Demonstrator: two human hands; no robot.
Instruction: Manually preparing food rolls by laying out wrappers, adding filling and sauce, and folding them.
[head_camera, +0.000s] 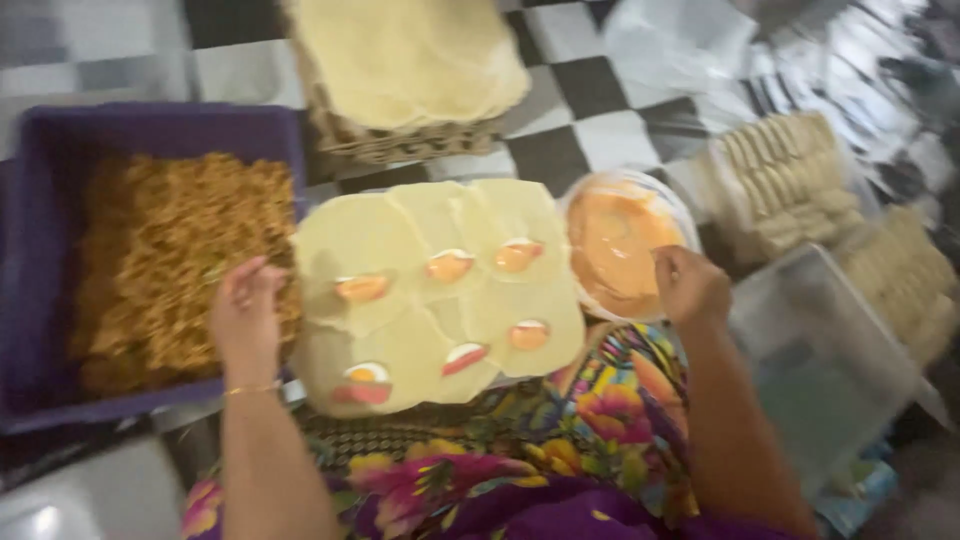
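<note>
- Six wrappers (440, 290) lie at frame centre, each topped with egg and sausage.
- Left hand (245, 315) pinches noodles (160, 260) at left; take small, even portions.
- Right hand (690, 285), fingers curled, dips into the sauce bowl (615, 240).

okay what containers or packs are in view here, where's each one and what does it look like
Purple tub: left, rectangular, holds brown shredded filling; left hand over it.
Round bowl: centre right, pale, holds orange sauce; right hand at its rim.
Clear box: right, empty-looking.
Clear packs: upper right, hold rows of pale rolls.
No labels, signs or screens show.
</note>
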